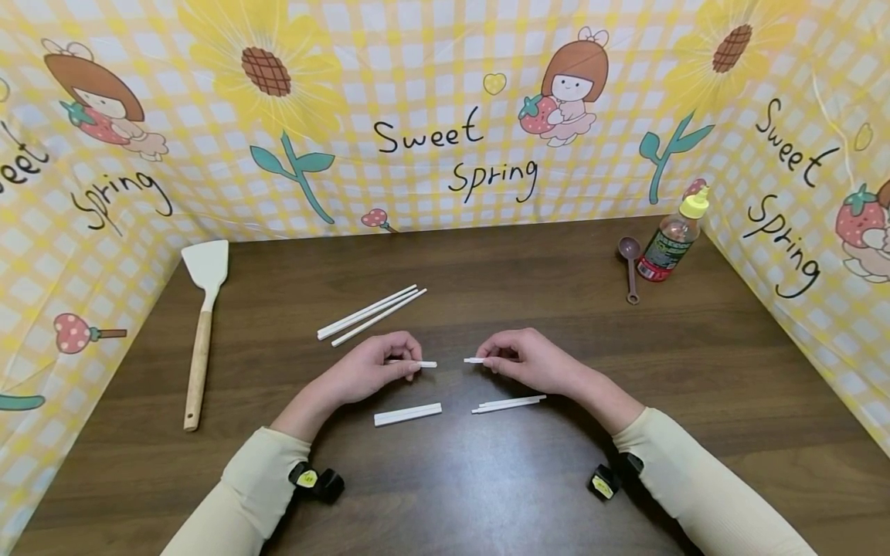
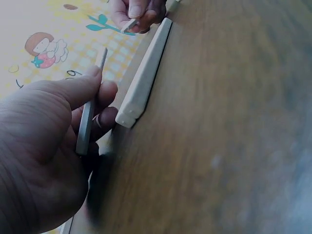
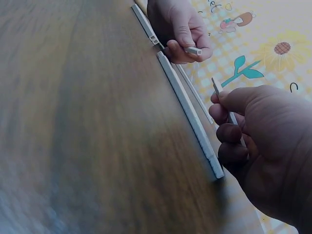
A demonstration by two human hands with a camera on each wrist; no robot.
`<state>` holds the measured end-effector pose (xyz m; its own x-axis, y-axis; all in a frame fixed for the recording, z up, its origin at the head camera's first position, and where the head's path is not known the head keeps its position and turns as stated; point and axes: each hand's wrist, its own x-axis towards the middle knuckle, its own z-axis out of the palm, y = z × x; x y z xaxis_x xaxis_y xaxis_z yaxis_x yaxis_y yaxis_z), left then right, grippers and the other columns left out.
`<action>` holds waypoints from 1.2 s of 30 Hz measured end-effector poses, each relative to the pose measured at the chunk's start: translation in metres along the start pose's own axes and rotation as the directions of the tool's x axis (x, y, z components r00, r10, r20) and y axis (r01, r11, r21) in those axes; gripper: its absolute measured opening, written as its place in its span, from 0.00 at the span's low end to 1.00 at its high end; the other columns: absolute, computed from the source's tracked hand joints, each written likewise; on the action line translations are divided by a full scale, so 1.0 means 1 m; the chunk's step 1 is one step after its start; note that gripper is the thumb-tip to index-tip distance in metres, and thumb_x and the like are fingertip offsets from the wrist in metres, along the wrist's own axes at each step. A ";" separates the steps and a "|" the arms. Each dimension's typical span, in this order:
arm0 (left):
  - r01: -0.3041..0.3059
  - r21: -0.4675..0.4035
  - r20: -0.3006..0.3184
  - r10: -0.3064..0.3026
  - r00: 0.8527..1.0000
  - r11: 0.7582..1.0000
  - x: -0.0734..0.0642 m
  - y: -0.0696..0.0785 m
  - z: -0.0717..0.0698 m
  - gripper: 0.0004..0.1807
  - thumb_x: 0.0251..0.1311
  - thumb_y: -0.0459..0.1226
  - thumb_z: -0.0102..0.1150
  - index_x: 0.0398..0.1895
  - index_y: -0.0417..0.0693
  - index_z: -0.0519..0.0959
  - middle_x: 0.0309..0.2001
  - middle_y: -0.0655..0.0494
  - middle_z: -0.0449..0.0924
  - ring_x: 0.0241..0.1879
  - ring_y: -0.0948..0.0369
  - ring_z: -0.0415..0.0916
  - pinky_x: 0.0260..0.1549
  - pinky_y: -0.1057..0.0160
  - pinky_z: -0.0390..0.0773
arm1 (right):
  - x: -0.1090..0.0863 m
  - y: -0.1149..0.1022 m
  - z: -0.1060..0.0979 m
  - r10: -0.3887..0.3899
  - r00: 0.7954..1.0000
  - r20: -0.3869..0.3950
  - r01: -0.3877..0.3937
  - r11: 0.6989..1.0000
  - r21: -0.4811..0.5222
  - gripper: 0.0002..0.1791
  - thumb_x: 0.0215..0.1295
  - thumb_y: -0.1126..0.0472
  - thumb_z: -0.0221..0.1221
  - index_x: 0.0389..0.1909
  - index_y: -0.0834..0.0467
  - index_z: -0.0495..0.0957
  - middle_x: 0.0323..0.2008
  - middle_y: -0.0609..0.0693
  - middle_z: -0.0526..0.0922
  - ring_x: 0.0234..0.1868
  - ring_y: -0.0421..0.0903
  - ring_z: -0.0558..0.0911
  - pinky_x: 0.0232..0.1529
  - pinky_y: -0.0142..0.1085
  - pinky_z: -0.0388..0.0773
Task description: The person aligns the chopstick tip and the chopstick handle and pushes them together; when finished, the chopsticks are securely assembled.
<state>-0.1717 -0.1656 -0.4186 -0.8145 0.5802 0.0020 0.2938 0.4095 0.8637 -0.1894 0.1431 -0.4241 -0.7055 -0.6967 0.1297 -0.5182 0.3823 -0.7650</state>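
Note:
My left hand (image 1: 378,367) pinches a short white chopstick piece (image 1: 428,364) between thumb and fingers; its squared end, which looks hollow in the right wrist view, points right. Facing it across a small gap, my right hand (image 1: 531,359) pinches another white chopstick piece (image 1: 473,361), whose narrower stub (image 3: 215,83) sticks out past the thumb. Most of that right piece is hidden by the fingers. On the table below the left hand lie thicker white pieces (image 1: 407,415) side by side. Thinner white pieces (image 1: 509,404) lie below the right hand.
Several long white chopsticks (image 1: 368,315) lie behind the left hand. A spatula (image 1: 200,347) with a wooden handle is at the far left. At the back right are a brown measuring spoon (image 1: 630,266) and a yellow-capped bottle (image 1: 670,239). Patterned cloth surrounds the wooden table (image 1: 445,494).

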 end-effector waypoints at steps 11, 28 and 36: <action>0.034 0.123 -0.082 -0.024 0.996 0.992 0.000 -0.001 -0.001 0.03 0.67 0.34 0.64 0.41 0.50 0.83 0.27 0.62 0.80 0.30 0.63 0.76 0.36 0.63 0.74 | -0.001 -0.003 0.000 0.011 1.000 -0.006 -0.011 0.999 -0.032 0.03 0.70 0.63 0.63 0.39 0.55 0.86 0.29 0.41 0.83 0.28 0.35 0.76 0.32 0.32 0.74; 0.034 0.118 -0.079 -0.025 0.997 0.992 0.001 -0.001 0.002 0.02 0.68 0.36 0.64 0.40 0.51 0.84 0.27 0.63 0.81 0.29 0.63 0.77 0.31 0.64 0.74 | 0.000 -0.004 0.002 -0.003 1.000 -0.011 0.002 0.999 -0.041 0.03 0.70 0.63 0.63 0.39 0.56 0.85 0.30 0.41 0.83 0.29 0.36 0.76 0.34 0.33 0.75; 0.025 0.098 -0.059 -0.019 0.998 0.995 0.002 -0.002 0.004 0.02 0.68 0.36 0.64 0.40 0.51 0.84 0.28 0.61 0.81 0.29 0.62 0.77 0.31 0.65 0.74 | 0.001 -0.004 0.002 -0.005 1.000 -0.017 0.005 0.999 -0.032 0.03 0.71 0.63 0.63 0.40 0.56 0.85 0.30 0.42 0.83 0.30 0.36 0.77 0.34 0.33 0.75</action>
<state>-0.1719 -0.1628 -0.4220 -0.8480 0.5298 0.0150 0.3209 0.4907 0.8101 -0.1872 0.1400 -0.4225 -0.7110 -0.6883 0.1442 -0.5368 0.3986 -0.7436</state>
